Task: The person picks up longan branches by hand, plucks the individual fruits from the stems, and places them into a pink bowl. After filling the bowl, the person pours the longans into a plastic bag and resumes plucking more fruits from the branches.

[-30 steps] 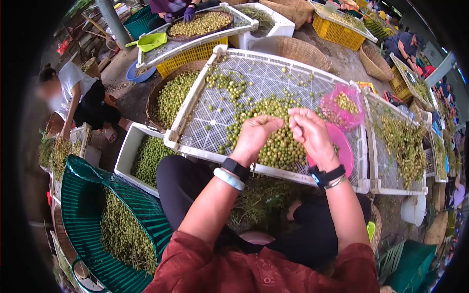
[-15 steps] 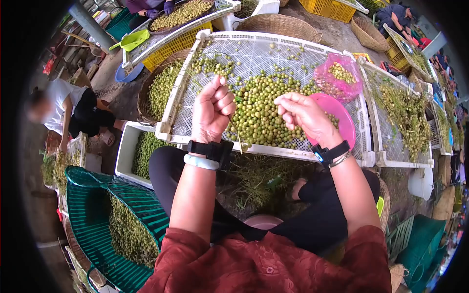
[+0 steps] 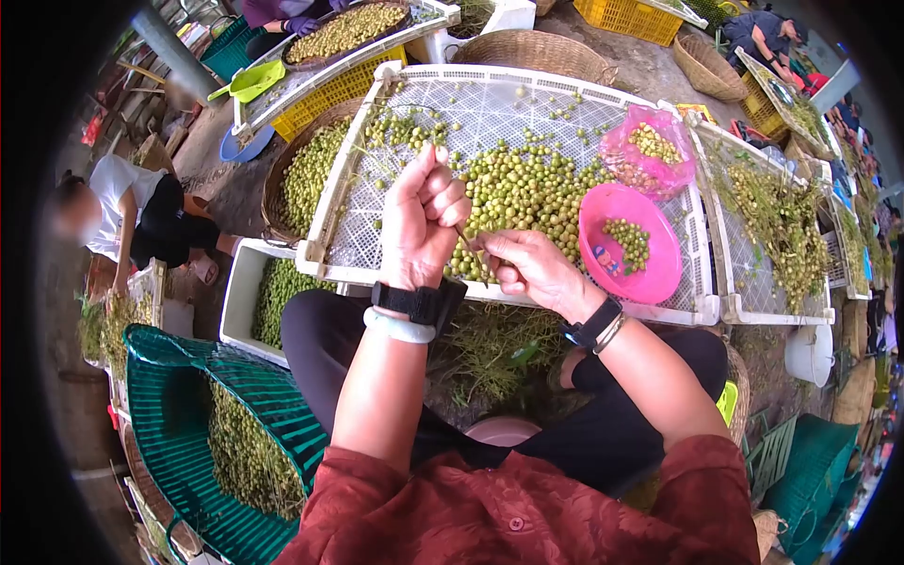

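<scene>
My left hand [image 3: 424, 221] is closed around a thin twig [image 3: 461, 235], held above the white mesh tray [image 3: 331, 198]. My right hand [image 3: 532, 268] pinches at the twig's lower end, just right of the left hand. Small round green-yellow fruits [image 3: 527, 184] lie heaped on the tray behind both hands. To the right of my right hand, a pink bowl [image 3: 603, 209] rests on the tray with some fruits inside. A pink plastic bag [image 3: 617, 151] of fruits lies behind the bowl.
A white bin [image 3: 235, 292] and a green basket [image 3: 160, 414] of fruits stand at left. Beside the tray is a wicker basket [image 3: 278, 188] of fruits. Another tray [image 3: 739, 292] with fruiting stems adjoins on the right. A person [image 3: 132, 207] sits at left; cut stems [image 3: 499, 358] lie below.
My right hand has moved left and down from over the fruit heap to the twig beside my left hand. The pink bowl is now uncovered. My left hand has shifted slightly right.
</scene>
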The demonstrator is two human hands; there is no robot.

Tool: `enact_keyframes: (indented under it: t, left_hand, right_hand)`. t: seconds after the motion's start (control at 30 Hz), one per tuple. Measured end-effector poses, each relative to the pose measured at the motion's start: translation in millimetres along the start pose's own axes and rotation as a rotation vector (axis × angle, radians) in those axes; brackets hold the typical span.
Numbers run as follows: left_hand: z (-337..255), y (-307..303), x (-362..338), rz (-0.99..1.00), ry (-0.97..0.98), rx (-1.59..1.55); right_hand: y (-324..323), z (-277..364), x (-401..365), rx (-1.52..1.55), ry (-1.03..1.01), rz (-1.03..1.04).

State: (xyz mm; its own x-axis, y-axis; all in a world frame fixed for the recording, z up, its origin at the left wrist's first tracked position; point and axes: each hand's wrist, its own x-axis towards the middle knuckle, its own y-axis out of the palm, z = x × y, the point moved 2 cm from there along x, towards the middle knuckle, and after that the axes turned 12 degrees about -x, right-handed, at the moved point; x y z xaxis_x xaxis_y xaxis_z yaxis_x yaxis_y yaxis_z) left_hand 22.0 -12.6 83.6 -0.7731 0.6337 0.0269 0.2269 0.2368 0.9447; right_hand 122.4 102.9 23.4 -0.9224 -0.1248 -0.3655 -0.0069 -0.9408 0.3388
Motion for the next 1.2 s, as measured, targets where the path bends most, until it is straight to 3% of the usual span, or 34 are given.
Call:
enact_keyframes:
  t: [0.07,0.1,0.13,0.2,0.33,0.5,0.6,0.73,0.77,1.0,1.2]
  left_hand:
    - [9,-12,-5,-0.192,0.029,0.072]
    - [11,-14,-6,-0.169,0.028,0.169]
    - [15,-19,-11,-0.325,0.046,0.375]
    - [22,-21,-17,-0.399,-0.042,0.558]
    - [35,-25,-16,-0.306,-0.193,0.731]
    - [45,-40,-11,-0.254,-0.044,0.614]
    - [38,-45,-9,-0.229,-0.086,0.500]
    - [26,-33,-12,-0.260,-0.080,0.477]
    - [23,-29,-13,-0.242,-0.091,0.459]
    - [33,-22,-9,-0.188,-0.113,0.483]
    - [42,-22,-8,-0.246,-0.101,0.547]
  right_hand:
    - [-7,7,1,-0.070,-0.074,-0.122]
    - [-10,12,1,-0.109,-0.094,-0.161]
    - [-14,15,2,-0.295,-0.157,-0.259]
    - [-20,19,5,-0.667,-0.282,-0.449]
    - [-16,20,1,-0.977,-0.443,-0.566]
    - [-5,14,1,-1.071,-0.520,-0.457]
    - [-11,8,3,-0.904,-0.393,-0.314]
    - [-15,31,-13,-0.291,-0.093,-0.205]
    - [-20,35,-15,-0.253,-0.134,-0.219]
    - [-18,47,-11,-0.329,-0.381,-0.283]
    - [-33,42,0,-0.389,-0.297,-0.304]
